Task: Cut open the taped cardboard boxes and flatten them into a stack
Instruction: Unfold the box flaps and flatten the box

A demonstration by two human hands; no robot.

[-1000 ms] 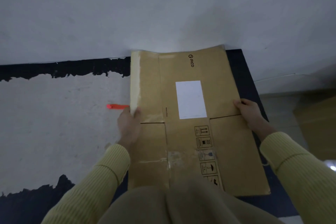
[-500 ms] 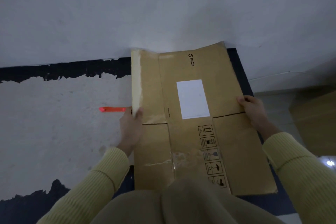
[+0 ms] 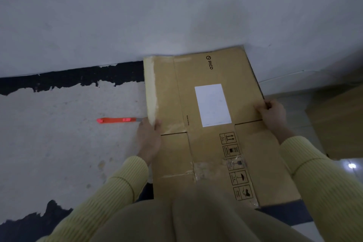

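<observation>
Cardboard (image 3: 208, 143) lies flat on the floor (image 3: 59, 143) by the wall (image 3: 176, 15), so we think this box is cut and squashed. Our left hand (image 3: 148, 139) grips its left edge, our right hand (image 3: 272, 113) its right edge. The orange cutter (image 3: 116, 120) waits nearby, and another box (image 3: 337, 122) on the right may need doing.

Cutter (image 3: 116, 120) left of flattened box (image 3: 206, 124); perhaps another box (image 3: 337, 122) right.

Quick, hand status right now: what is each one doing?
Left hand: grips the left edge of the flattened cardboard box.
Right hand: grips the box's right edge.
</observation>
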